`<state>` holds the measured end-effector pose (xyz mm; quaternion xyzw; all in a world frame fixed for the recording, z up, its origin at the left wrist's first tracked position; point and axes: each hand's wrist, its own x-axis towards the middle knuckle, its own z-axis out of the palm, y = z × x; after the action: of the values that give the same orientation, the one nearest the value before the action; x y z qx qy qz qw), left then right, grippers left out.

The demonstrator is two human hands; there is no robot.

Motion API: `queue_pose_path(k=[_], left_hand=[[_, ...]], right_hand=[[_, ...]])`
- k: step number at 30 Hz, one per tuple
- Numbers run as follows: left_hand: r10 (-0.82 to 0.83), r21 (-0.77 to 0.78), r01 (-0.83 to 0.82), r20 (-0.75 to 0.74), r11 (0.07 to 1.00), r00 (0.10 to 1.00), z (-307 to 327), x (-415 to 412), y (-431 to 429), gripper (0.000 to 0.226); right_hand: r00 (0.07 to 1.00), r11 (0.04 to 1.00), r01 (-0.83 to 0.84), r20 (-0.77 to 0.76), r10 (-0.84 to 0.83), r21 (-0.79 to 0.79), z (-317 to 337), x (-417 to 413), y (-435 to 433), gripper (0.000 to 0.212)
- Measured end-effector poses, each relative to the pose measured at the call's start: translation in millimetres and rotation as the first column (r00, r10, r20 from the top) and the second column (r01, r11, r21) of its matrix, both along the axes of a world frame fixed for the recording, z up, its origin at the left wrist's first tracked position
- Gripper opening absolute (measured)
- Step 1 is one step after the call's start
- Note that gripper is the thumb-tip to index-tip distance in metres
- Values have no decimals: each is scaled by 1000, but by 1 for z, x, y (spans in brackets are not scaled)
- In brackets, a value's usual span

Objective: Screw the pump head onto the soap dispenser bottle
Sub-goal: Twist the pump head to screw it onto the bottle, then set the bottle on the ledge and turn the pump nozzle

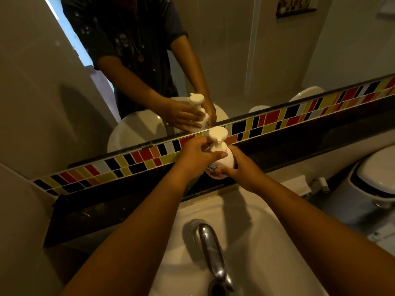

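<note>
- Head view: the soap bottle (222, 162) stands upright on the dark ledge (119, 201) behind the sink (267, 242), just below the strip of coloured tiles (132, 165).
- The pump head (218, 133) sits on top of the bottle; its collar is covered by fingers, so how far it is threaded on cannot be told.
- The left hand (197, 154) closes its grip around the pump neck, thumb lying across the front.
- The right hand (241, 167) wraps the lower body of the bottle, hiding most of the printed label.
- The bottle's base is hidden behind the right thumb and wrist.
- The tap (210, 251) rises in the foreground, its lower end cut off by the frame edge.
- The mirror (235, 50) repeats hands and bottle; the reflected person is cut off at the top.
- A white toilet (376, 174) is partly cropped at right.
</note>
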<state>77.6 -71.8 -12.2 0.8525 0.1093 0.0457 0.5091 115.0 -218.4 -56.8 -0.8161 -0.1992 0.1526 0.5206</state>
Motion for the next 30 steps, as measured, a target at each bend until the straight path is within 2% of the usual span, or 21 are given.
queue_pose_path(k=[4,10,13,18,30], left_hand=[[-46,11,46,-18,999,999,3,-1,2,59],[103,3,-103,35,995,994,-5,1,-11,61],[115,-25,-114,46,993,992,-9,3,-11,60],[29,-60,-28,22,998,999,-9,4,-4,57],[-167,11,168,-44,986,985,1,15,15,59]], right_hand=[[999,1000,-28,-32,28,6,1,3,-1,63],[998,999,-46,-52,47,8,1,7,-1,62],[997,999,-52,-51,52,5,0,8,-1,62],[997,998,-57,-56,57,2,0,10,-1,63],[994,995,-87,-77,83,-49,2,18,2,65]])
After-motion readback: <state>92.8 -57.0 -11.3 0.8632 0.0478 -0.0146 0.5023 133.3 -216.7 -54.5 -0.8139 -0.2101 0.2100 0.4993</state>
